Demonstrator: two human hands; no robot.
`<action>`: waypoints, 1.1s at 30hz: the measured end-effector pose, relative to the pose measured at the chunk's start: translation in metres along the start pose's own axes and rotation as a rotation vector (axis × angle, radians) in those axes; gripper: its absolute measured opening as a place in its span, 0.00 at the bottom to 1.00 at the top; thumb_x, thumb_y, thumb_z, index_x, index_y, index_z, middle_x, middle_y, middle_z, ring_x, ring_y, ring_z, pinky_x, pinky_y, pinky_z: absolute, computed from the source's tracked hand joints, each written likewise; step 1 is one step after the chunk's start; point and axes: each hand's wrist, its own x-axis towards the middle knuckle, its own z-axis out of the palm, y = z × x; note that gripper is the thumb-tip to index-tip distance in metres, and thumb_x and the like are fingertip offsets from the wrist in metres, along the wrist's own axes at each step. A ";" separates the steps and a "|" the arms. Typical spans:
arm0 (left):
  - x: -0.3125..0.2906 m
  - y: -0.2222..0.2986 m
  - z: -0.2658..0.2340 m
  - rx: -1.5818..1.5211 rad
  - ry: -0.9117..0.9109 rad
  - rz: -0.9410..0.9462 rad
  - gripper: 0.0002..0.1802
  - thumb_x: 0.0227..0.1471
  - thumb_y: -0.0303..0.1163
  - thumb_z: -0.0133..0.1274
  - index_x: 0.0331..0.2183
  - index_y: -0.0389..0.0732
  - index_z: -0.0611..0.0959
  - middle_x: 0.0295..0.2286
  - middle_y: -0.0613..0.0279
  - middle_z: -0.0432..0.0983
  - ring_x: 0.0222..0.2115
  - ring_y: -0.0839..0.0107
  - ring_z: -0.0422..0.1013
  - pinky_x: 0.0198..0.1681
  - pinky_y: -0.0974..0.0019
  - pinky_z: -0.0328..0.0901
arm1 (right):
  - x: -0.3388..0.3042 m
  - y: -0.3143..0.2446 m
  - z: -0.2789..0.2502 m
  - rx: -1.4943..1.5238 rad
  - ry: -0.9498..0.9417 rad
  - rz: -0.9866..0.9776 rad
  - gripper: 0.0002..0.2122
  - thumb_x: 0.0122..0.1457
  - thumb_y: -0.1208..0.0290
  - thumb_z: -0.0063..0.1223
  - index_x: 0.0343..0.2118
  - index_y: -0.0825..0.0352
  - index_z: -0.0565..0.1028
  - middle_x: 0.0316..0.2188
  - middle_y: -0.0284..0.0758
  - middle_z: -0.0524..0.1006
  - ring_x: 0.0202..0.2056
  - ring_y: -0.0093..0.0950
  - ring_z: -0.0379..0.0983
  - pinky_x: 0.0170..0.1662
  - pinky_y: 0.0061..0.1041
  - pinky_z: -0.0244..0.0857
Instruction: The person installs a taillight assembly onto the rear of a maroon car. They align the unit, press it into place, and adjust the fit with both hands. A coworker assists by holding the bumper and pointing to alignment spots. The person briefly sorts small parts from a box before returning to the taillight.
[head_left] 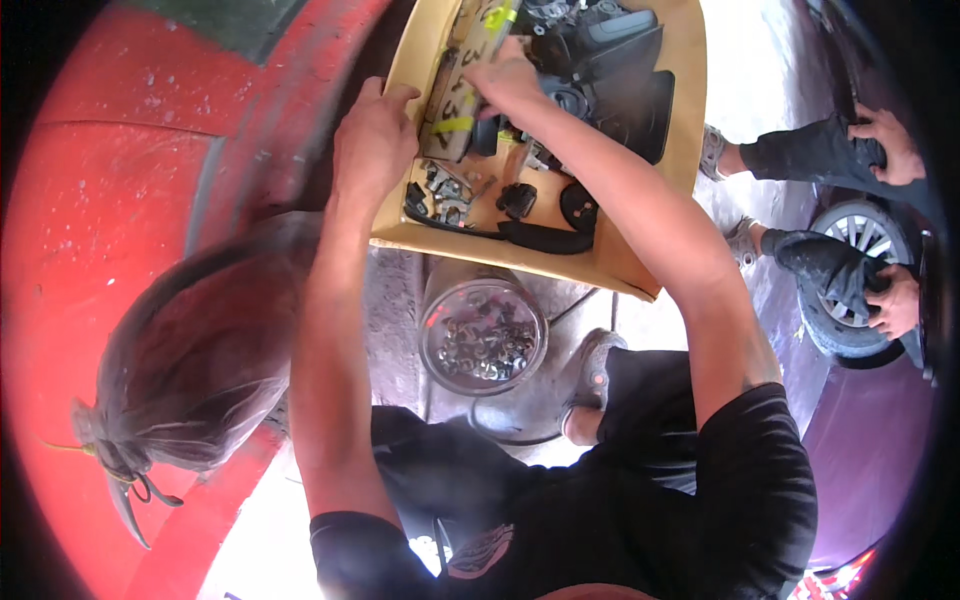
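A shallow cardboard box (pixel 620 265) holds several black plastic car parts, clips and small metal pieces. My left hand (pixel 372 140) grips the box's left wall, fingers curled over the rim. My right hand (pixel 510 82) reaches into the box and closes on a flat grey part (pixel 450 120) marked with yellow tape and handwriting. Loose metal clips (pixel 448 192) lie just below that part, beside a curved black trim strip (pixel 545 237).
A clear plastic tub (pixel 483 335) of small metal fasteners stands under the box on the concrete. A tied grey plastic bag (pixel 190 370) rests at left against a red car body (pixel 90 210). At right, another person crouches with both hands by a car wheel (pixel 850 300).
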 end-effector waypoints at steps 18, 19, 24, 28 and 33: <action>0.000 -0.006 0.002 0.016 0.020 0.029 0.20 0.52 0.19 0.48 0.47 0.38 0.83 0.40 0.44 0.77 0.43 0.45 0.74 0.48 0.50 0.69 | -0.003 0.025 -0.050 -0.247 0.264 -0.444 0.16 0.55 0.67 0.58 0.42 0.74 0.77 0.31 0.48 0.82 0.36 0.42 0.82 0.43 0.37 0.73; 0.000 -0.005 0.002 0.025 0.015 0.021 0.20 0.52 0.19 0.48 0.47 0.38 0.83 0.40 0.44 0.77 0.43 0.45 0.74 0.48 0.50 0.69 | -0.002 0.026 -0.051 -0.263 0.267 -0.456 0.16 0.55 0.66 0.58 0.42 0.74 0.76 0.32 0.49 0.82 0.37 0.43 0.81 0.44 0.38 0.73; 0.000 -0.010 0.007 0.004 0.026 0.014 0.19 0.53 0.21 0.48 0.47 0.38 0.83 0.40 0.44 0.77 0.43 0.44 0.74 0.48 0.50 0.69 | 0.006 0.030 -0.053 -0.306 0.282 -0.478 0.16 0.55 0.66 0.58 0.40 0.74 0.75 0.36 0.54 0.82 0.42 0.51 0.80 0.49 0.42 0.72; 0.002 -0.004 0.001 0.049 0.026 -0.005 0.19 0.53 0.21 0.48 0.47 0.38 0.84 0.40 0.43 0.77 0.43 0.44 0.74 0.48 0.49 0.69 | 0.001 0.026 -0.044 -0.198 0.273 -0.417 0.16 0.55 0.66 0.58 0.40 0.73 0.75 0.36 0.53 0.82 0.43 0.52 0.79 0.50 0.42 0.72; 0.002 -0.001 -0.001 0.040 -0.002 -0.019 0.19 0.53 0.22 0.50 0.47 0.38 0.84 0.40 0.42 0.76 0.43 0.43 0.74 0.48 0.48 0.68 | 0.001 0.017 -0.023 -0.201 0.295 -0.421 0.16 0.56 0.67 0.56 0.44 0.72 0.72 0.36 0.53 0.81 0.42 0.53 0.78 0.49 0.44 0.71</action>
